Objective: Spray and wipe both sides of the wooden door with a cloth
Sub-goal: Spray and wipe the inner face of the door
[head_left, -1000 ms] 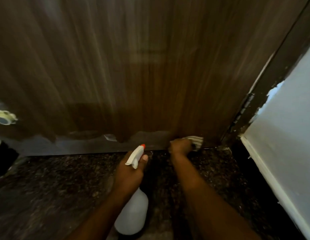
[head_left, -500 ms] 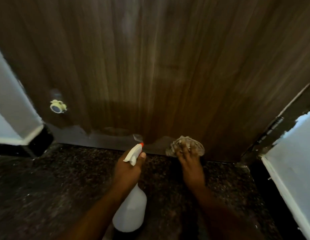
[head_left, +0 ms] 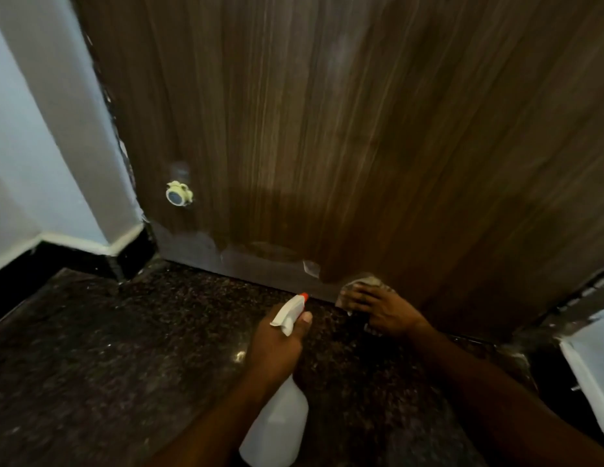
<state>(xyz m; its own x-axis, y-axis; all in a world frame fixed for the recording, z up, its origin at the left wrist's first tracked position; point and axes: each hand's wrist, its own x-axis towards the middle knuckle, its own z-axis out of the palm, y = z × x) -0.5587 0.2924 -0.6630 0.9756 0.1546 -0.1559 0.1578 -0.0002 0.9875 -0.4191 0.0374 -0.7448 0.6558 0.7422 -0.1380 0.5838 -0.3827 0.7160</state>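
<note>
Right hand [head_left: 378,310], fingers spread, seemingly flat, presses cloth [head_left: 369,284] on door [head_left: 327,129] foot, 5 o'clock. Left hand [head_left: 277,345] grips spray bottle [head_left: 280,429]. Press firmly, sweep toward 8 o'clock.

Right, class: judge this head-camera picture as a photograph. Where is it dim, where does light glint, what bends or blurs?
Head view: dim overall; a glint on the floor; wide lens bows the left wall and fans the grain of the wooden door; the cloth under the right hand is soft.
</note>
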